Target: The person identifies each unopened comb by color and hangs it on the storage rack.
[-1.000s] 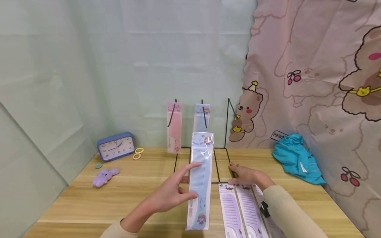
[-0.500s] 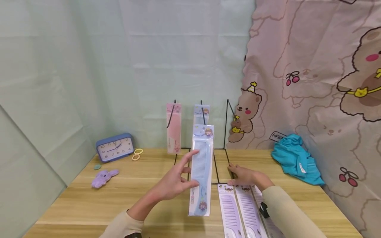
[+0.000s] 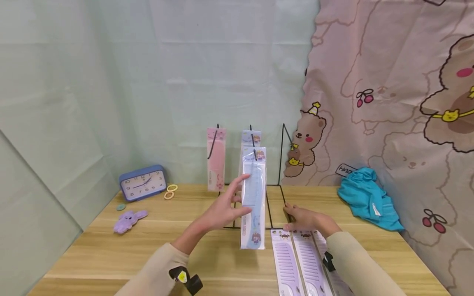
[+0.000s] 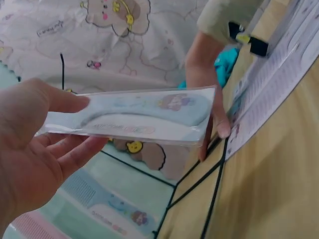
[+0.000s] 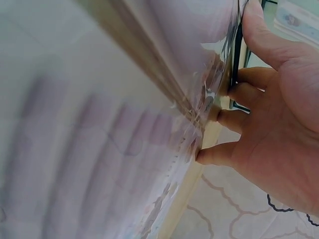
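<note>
My left hand (image 3: pixel 226 207) pinches a packaged blue comb (image 3: pixel 254 197) by its edges, thumb in front and fingers behind. The pack hangs upright at the middle hook of a black wire rack (image 3: pixel 269 205), and the hook's tip shows in front of its top edge. Behind it, another blue comb pack (image 3: pixel 252 137) is on the same hook. A pink comb pack (image 3: pixel 216 160) hangs on the left hook; the right hook (image 3: pixel 289 135) is bare. My right hand (image 3: pixel 305 218) grips the rack's base wire at its right front corner, thumb and fingers on either side.
Several purple comb packs (image 3: pixel 286 263) lie in front of my right hand, partly under the sleeve. At left are a blue alarm clock (image 3: pixel 143 183), yellow rings (image 3: pixel 171 191), a green disc (image 3: pixel 121 207) and a purple plush (image 3: pixel 129 221). Teal cloth (image 3: pixel 370 199) sits at right.
My left hand has carried the blue comb pack forward to the middle hook, whose tip now shows in front of the pack's top. The right hand stays on the rack's base.
</note>
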A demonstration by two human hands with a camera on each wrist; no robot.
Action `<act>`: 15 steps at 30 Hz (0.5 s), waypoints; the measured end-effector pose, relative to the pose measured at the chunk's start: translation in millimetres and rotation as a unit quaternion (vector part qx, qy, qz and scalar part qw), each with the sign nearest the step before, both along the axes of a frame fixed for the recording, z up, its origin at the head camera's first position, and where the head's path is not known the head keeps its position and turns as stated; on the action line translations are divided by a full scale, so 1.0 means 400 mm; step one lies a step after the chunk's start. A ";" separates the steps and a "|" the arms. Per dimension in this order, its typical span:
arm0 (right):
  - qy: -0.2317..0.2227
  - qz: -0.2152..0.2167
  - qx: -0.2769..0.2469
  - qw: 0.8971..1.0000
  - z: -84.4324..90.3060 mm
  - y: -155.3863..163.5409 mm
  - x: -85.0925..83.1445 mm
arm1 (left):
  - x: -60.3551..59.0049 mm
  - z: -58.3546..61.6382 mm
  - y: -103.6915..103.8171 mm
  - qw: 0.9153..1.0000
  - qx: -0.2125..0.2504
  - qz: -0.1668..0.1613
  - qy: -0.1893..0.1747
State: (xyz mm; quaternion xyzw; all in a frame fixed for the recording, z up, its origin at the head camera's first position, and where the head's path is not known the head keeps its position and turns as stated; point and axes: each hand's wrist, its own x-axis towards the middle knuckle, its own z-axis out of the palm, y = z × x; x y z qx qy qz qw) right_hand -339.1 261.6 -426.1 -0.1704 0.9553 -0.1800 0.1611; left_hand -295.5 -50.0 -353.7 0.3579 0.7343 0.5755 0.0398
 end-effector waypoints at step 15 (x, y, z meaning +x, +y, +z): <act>0.003 0.002 -0.003 1.000 0.000 -0.001 0.002 | -0.156 0.016 0.052 0.997 -0.015 0.076 -0.024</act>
